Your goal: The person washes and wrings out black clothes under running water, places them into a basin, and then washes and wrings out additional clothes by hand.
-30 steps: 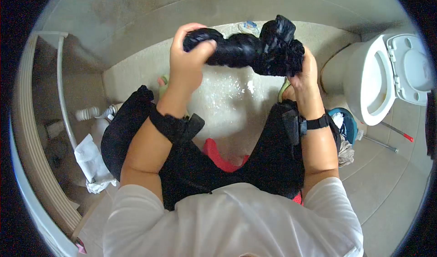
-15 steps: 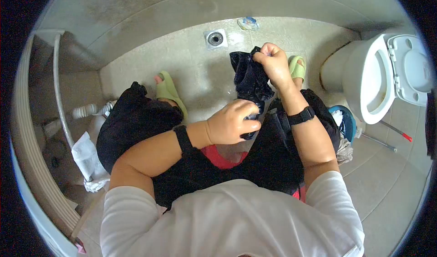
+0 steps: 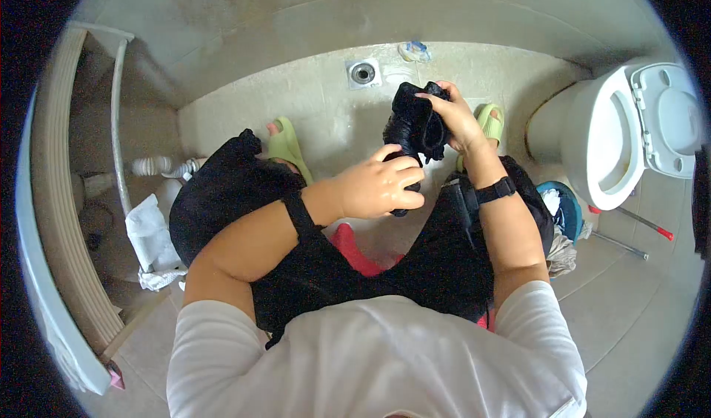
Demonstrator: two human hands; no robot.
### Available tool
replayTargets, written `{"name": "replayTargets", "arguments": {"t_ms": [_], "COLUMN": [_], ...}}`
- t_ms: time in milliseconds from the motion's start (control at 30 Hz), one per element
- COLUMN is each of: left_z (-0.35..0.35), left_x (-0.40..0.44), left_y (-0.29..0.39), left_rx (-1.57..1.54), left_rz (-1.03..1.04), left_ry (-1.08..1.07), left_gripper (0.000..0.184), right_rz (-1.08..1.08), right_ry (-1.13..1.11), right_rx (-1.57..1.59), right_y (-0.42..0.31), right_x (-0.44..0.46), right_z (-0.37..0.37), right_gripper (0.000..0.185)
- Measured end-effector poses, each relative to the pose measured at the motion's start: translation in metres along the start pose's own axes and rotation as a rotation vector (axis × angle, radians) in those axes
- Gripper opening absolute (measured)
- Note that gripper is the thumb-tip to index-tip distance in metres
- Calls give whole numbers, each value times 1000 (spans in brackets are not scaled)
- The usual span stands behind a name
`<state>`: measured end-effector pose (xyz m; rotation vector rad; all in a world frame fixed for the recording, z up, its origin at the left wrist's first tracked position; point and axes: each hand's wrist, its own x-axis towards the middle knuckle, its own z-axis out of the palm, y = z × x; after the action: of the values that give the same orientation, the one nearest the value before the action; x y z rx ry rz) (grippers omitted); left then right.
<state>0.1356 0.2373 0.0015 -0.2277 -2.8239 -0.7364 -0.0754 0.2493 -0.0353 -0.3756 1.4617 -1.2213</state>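
Now, left hand (image 3: 378,187): curls around black cloth (image 3: 406,108) at its near end.
Right hand (image 3: 459,121): pinches the far end.
Floor drain (image 3: 363,74): lies beyond.

black cloth (image 3: 406,105) shows between the left hand (image 3: 379,186) and right hand (image 3: 461,125), black straps (image 3: 299,216) behind them. light green slippers (image 3: 290,148) flank the hands; nearer the body come black trousers (image 3: 215,188), a plain white shirt (image 3: 400,351) and a red object (image 3: 349,247). right of the right hand, the toilet (image 3: 581,133) is white, the basin (image 3: 572,214) teal.
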Motion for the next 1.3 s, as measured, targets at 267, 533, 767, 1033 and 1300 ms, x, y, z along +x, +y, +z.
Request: {"name": "replayTargets", "arguments": {"t_ms": [267,533,767,1033,1300], "left_z": [-24,14,40,-48,-62], "left_x": [19,5,3,17,30], "left_y": [-12,-22,-20,-58,-7], "left_rx": [-1426,-2452,-2494,-1146,20], "left_rz": [-979,-1398,-1199,-1055,-556], "left_ry": [910,227,794,1360,872], "left_gripper": [76,70,44,33,30], "right_rz": [-409,-788,-712,-176,-226], "right_ry": [144,-127,-53,-5,-310], "right_rx": [291,185,-7,639,330], "right_y": [-61,-87,-95,-15,-10], "right_x": [-25,-47,-59,18,13], "right_z": [-4,14,11,-29,-8], "right_gripper": [39,45,69,22,14]}}
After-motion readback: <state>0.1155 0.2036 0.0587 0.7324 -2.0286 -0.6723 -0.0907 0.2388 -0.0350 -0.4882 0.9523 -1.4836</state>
